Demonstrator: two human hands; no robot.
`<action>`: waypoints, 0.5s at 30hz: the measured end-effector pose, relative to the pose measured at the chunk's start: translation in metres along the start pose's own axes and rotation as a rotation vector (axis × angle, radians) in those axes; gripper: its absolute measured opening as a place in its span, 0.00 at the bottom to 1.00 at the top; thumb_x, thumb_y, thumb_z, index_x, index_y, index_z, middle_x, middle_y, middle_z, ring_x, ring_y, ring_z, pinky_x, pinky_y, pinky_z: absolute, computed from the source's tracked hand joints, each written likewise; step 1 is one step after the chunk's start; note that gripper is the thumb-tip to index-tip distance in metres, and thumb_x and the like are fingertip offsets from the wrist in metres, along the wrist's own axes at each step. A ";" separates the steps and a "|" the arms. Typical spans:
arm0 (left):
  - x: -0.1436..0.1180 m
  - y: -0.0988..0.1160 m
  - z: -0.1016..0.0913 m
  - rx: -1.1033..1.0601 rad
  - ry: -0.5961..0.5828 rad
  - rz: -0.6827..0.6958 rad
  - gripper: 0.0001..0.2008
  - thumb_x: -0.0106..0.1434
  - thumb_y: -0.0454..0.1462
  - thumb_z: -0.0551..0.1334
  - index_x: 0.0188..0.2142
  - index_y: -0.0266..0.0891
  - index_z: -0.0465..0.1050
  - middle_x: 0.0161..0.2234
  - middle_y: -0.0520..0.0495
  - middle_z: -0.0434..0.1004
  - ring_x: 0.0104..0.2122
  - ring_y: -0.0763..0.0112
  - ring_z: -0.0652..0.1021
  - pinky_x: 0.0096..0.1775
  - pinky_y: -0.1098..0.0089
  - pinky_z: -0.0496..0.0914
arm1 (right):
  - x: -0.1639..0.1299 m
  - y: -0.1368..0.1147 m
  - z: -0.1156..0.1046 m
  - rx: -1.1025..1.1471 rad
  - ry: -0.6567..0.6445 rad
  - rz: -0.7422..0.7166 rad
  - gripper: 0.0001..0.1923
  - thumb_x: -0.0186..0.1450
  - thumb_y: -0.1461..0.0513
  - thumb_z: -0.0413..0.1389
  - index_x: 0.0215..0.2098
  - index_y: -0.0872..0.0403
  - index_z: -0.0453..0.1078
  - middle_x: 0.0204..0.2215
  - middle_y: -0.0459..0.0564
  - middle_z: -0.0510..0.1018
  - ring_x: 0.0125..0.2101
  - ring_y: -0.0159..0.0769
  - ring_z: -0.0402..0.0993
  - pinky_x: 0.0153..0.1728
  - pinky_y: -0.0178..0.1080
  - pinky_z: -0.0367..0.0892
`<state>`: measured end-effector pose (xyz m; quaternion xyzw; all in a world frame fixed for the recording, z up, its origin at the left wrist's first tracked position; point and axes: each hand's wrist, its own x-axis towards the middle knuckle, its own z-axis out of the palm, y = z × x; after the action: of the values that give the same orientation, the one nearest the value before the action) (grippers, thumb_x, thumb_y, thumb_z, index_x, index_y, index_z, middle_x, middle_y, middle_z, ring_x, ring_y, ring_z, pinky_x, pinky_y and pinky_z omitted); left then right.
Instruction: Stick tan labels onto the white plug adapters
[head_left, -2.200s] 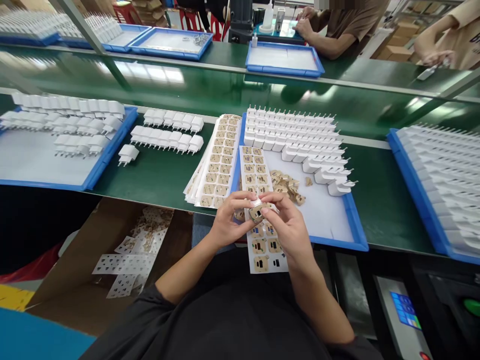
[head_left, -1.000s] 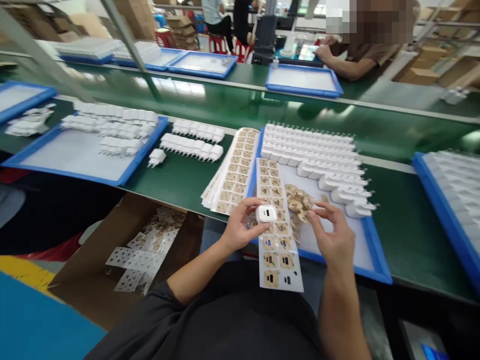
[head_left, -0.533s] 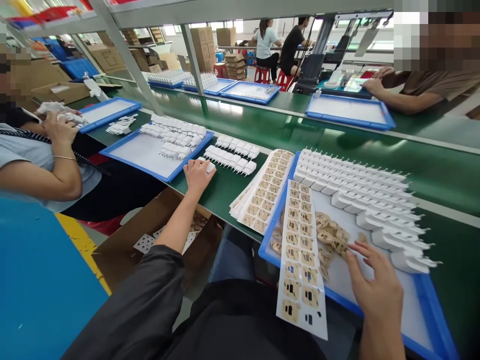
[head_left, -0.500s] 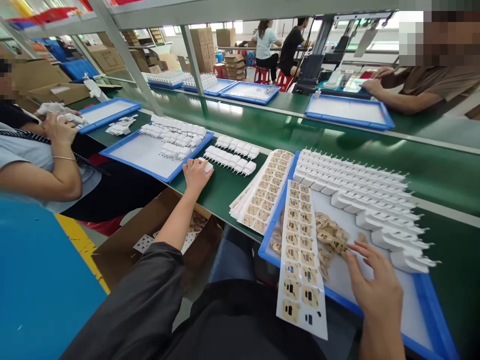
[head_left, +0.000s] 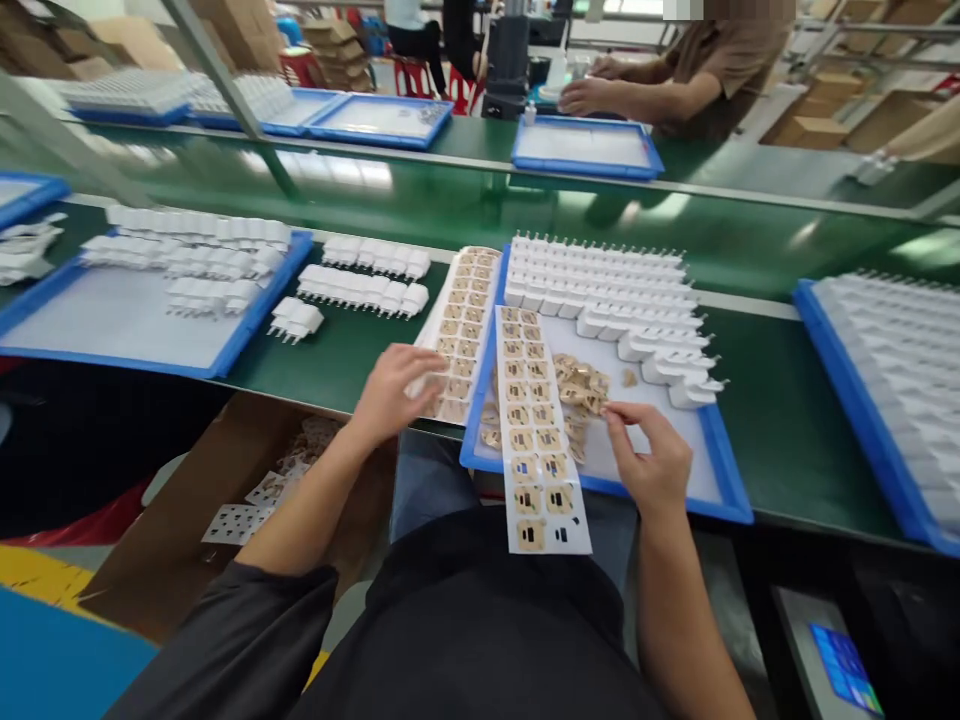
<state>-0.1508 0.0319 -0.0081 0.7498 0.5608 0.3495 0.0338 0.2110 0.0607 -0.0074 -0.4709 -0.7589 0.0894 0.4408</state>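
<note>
My left hand (head_left: 394, 388) hovers empty over the near end of a stack of sticker sheets (head_left: 463, 320), fingers apart. My right hand (head_left: 651, 458) rests on the white floor of a blue tray (head_left: 720, 470), fingertips at a small pile of tan peeled stickers (head_left: 581, 383). A loose sticker sheet (head_left: 531, 430) with tan labels lies across the tray's near edge, between my hands. Rows of white plug adapters (head_left: 600, 275) fill the far part of the tray. Two loose white adapters (head_left: 296, 318) lie on the green belt to the left.
Two rows of white adapters (head_left: 364, 280) stand on the belt beside another blue tray (head_left: 225, 350) with more adapters. A third tray (head_left: 855, 400) sits at right. An open cardboard box (head_left: 187, 520) with used sheets sits below. A person (head_left: 675, 80) works across the line.
My left hand has set a white adapter down on the belt at left and come back empty to the sticker sheets. My right hand stays at the sticker pile. The camera has tilted down.
</note>
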 end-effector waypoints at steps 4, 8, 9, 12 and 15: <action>-0.008 0.080 0.032 -0.201 -0.288 0.454 0.15 0.70 0.42 0.63 0.55 0.48 0.76 0.55 0.46 0.80 0.57 0.56 0.75 0.59 0.57 0.66 | -0.016 -0.021 -0.012 0.131 -0.246 -0.076 0.07 0.70 0.63 0.57 0.43 0.50 0.76 0.37 0.50 0.83 0.39 0.41 0.79 0.41 0.45 0.75; -0.009 0.106 0.061 -0.137 -0.371 0.539 0.16 0.72 0.44 0.60 0.57 0.48 0.75 0.57 0.46 0.78 0.59 0.54 0.75 0.61 0.56 0.63 | -0.038 -0.032 -0.023 0.149 -0.377 -0.100 0.07 0.69 0.65 0.58 0.43 0.49 0.76 0.36 0.50 0.82 0.39 0.41 0.77 0.42 0.46 0.74; -0.008 0.106 0.066 -0.124 -0.370 0.524 0.16 0.72 0.44 0.60 0.57 0.48 0.75 0.58 0.47 0.78 0.59 0.54 0.75 0.61 0.55 0.63 | -0.043 -0.032 -0.025 0.130 -0.381 -0.089 0.07 0.69 0.65 0.58 0.43 0.49 0.76 0.37 0.50 0.82 0.40 0.41 0.77 0.43 0.47 0.74; -0.003 0.100 0.074 -0.113 -0.358 0.485 0.15 0.72 0.42 0.60 0.56 0.47 0.76 0.58 0.46 0.78 0.59 0.53 0.74 0.62 0.55 0.62 | -0.053 -0.028 -0.025 0.043 -0.356 -0.049 0.07 0.70 0.64 0.58 0.45 0.50 0.76 0.39 0.51 0.81 0.42 0.42 0.76 0.45 0.48 0.72; -0.001 0.098 0.075 -0.120 -0.348 0.483 0.15 0.72 0.41 0.60 0.55 0.47 0.77 0.58 0.45 0.78 0.59 0.54 0.74 0.61 0.55 0.63 | -0.056 -0.023 -0.020 -0.030 -0.336 -0.018 0.08 0.70 0.61 0.58 0.47 0.51 0.76 0.39 0.51 0.81 0.41 0.42 0.75 0.44 0.47 0.71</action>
<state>-0.0288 0.0201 -0.0216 0.9068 0.3303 0.2463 0.0895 0.2207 -0.0014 -0.0154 -0.4492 -0.8273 0.1516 0.3014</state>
